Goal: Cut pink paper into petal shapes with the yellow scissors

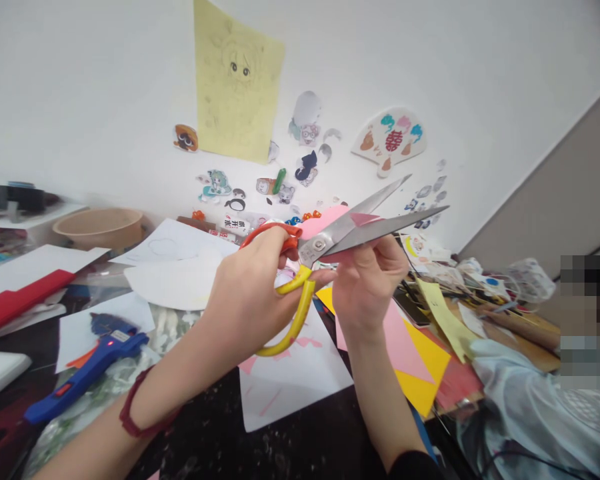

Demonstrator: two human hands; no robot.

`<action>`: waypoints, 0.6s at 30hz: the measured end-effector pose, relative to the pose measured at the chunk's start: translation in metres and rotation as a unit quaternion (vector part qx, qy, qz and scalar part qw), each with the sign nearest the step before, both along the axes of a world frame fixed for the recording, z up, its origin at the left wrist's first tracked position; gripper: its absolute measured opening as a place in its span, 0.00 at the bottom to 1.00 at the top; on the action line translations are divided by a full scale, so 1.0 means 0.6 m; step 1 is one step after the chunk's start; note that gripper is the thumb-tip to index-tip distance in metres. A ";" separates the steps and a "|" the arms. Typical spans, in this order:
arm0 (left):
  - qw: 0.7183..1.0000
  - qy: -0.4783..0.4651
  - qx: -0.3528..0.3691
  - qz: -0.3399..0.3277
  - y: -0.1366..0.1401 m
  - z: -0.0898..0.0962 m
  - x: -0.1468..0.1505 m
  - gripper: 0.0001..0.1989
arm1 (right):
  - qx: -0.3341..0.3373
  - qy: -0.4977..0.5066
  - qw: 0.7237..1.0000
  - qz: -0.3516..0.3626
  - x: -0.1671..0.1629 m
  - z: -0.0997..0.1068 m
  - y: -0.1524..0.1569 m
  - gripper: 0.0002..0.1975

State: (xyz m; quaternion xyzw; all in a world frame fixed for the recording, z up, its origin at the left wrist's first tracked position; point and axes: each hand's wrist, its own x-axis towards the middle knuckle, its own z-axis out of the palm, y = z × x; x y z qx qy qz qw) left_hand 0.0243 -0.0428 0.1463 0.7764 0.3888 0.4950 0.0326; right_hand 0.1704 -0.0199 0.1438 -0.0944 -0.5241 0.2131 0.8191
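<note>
My left hand [253,290], with a dark red band at the wrist, is closed around the handles of a pair of scissors [319,245]. One handle loop is orange-red, the other yellow. The metal blades stand apart and point up to the right, with a piece of pink paper [325,221] between them. Pinched in the fingers of my right hand [365,283] is that paper, close under the lower blade; part of it is hidden behind the scissors. Below both hands lies a white sheet [293,393] with pink scraps on it.
A blue glue gun [97,363] with a lit red light lies at left, near a red strip [25,303] and a tan bowl [100,227]. Pink [405,350] and yellow [425,377] sheets lie at right. Beyond them sits a person in a light blue garment [525,393].
</note>
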 end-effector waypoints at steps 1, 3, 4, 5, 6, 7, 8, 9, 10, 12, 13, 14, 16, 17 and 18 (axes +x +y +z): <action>1.000 0.001 -0.002 0.000 0.000 0.000 0.000 0.19 | 0.002 0.001 1.000 -0.001 0.000 0.000 0.001 0.03; 1.000 0.002 -0.004 0.002 0.000 0.001 0.000 0.19 | 0.003 0.001 1.000 -0.008 0.001 0.000 0.002 0.03; 1.000 0.002 -0.006 0.001 0.000 0.001 0.000 0.19 | 0.003 0.001 1.000 -0.012 0.002 0.000 0.003 0.03; 1.000 0.001 -0.008 0.000 -0.001 0.001 0.000 0.19 | 0.004 0.001 1.000 -0.015 0.002 0.000 0.003 0.03; 1.000 0.000 -0.009 -0.001 -0.001 0.001 0.000 0.19 | 0.003 0.000 1.000 -0.018 0.003 0.000 0.004 0.03; 1.000 0.000 -0.009 -0.001 -0.002 0.001 0.000 0.19 | 0.000 0.001 1.000 -0.018 0.003 0.000 0.003 0.03; 1.000 0.001 -0.010 0.001 -0.002 0.001 0.000 0.19 | -0.003 0.002 1.000 -0.018 0.003 0.000 0.003 0.03; 1.000 0.003 -0.010 0.002 -0.003 0.002 0.000 0.19 | -0.007 0.002 1.000 -0.018 0.003 0.000 0.002 0.03; 1.000 0.004 -0.009 0.004 -0.004 0.002 0.000 0.19 | -0.013 0.001 1.000 -0.020 0.003 0.001 0.001 0.04; 1.000 0.006 -0.010 0.003 -0.005 0.004 0.000 0.19 | -0.023 -0.005 0.999 -0.033 0.002 0.001 -0.001 0.04; 1.000 0.006 -0.011 0.002 -0.005 0.004 0.000 0.19 | -0.027 -0.010 0.999 -0.043 0.002 0.002 -0.002 0.05; 1.000 0.005 -0.012 0.001 -0.005 0.005 0.000 0.19 | -0.031 -0.014 0.998 -0.052 0.002 0.002 -0.003 0.05; 1.000 0.005 -0.014 0.002 -0.004 0.005 0.000 0.19 | -0.031 -0.017 0.997 -0.066 0.002 0.002 -0.004 0.05; 1.000 0.005 -0.015 0.001 -0.004 0.005 0.000 0.19 | -0.030 -0.017 0.997 -0.068 0.002 0.002 -0.004 0.05; 1.000 0.005 -0.016 0.000 -0.004 0.005 0.000 0.19 | -0.029 -0.016 0.997 -0.067 0.002 0.002 -0.004 0.04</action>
